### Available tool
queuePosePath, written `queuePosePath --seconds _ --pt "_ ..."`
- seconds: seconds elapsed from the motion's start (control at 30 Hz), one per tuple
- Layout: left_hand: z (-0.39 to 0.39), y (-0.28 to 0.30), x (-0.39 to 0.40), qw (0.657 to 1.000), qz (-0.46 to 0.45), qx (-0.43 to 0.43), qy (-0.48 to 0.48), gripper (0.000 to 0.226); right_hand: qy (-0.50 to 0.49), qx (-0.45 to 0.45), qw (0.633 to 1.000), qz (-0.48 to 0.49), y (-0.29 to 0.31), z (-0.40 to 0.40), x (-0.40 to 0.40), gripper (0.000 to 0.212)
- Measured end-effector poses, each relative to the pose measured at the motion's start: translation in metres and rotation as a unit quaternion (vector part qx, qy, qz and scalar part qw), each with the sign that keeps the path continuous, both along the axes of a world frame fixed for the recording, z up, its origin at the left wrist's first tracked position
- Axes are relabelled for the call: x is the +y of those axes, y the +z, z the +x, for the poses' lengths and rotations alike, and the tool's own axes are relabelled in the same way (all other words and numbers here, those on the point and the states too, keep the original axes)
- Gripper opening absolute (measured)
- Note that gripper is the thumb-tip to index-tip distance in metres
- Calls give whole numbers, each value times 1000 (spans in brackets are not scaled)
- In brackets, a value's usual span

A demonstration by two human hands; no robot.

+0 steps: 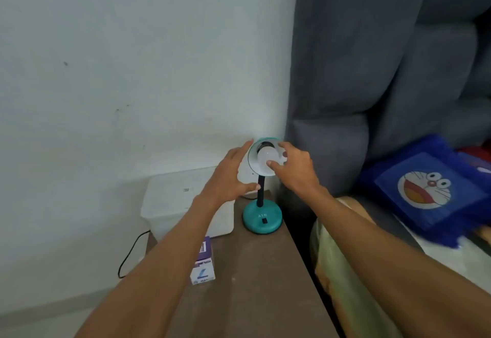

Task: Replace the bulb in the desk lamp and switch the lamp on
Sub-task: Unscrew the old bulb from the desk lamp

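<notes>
A small teal desk lamp (262, 220) stands at the far right corner of a brown table (255, 284), its shade (252, 162) tipped toward me. A white bulb (267, 157) sits in the shade, unlit. My right hand (295, 167) has its thumb and fingers around the bulb. Spread open, my left hand (231, 175) reaches the shade's left rim with its fingertips, its thumb near the black neck (261, 191). A black switch (263, 221) shows on the lamp base. A purple and white bulb box (203, 264) stands on the table's left side.
A white plastic bin (175, 199) sits against the wall left of the lamp, with a black cable (130, 252) below it. A grey padded headboard (372, 71) rises on the right. A bed with a blue cartoon pillow (425, 191) lies beside the table.
</notes>
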State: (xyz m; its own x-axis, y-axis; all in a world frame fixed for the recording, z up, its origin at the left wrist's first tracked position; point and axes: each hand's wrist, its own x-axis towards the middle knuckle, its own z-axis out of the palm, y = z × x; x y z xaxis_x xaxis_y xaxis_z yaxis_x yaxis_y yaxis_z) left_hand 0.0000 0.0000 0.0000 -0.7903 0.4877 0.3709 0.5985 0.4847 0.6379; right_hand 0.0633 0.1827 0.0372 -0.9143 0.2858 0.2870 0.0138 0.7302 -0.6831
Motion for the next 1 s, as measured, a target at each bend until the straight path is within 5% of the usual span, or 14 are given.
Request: queuePosePath --seconds 0.5,0.8,1.0 --pt "-51 -16 23 997 56 -3 -48 94 -76 18 985 -155 -31 -54 -4 58" --pt "-59 -25 29 995 76 -2 -57 93 -43 45 996 58 -42 -51 -12 61" --pt "-61 -26 27 995 76 3 -60 90 -83 40 996 -13 -47 -52 -15 57"
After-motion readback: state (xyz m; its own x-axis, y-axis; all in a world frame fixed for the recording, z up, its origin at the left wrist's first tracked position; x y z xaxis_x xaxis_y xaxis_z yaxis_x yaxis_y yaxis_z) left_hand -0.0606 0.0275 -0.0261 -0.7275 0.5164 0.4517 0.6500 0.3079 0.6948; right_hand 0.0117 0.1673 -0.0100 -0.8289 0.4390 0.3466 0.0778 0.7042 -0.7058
